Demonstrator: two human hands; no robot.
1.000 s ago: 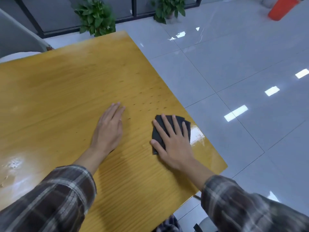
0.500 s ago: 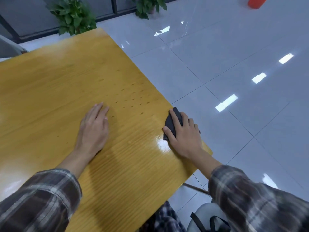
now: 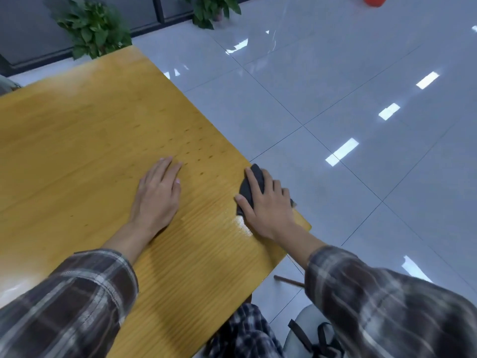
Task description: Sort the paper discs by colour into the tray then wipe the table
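One wide-angle camera rides on the person's head, facing forward and tipped steeply down, close above the desk (image 3: pixel 77 151), whose right edge runs diagonally through mid-frame. The left sleeve (image 3: pixel 72 301) and right sleeve (image 3: pixel 387 306) enter from the bottom edge. Tiled floor (image 3: pixel 361 99) fills the right side; potted plants (image 3: pixel 93 29) reach the top edge.
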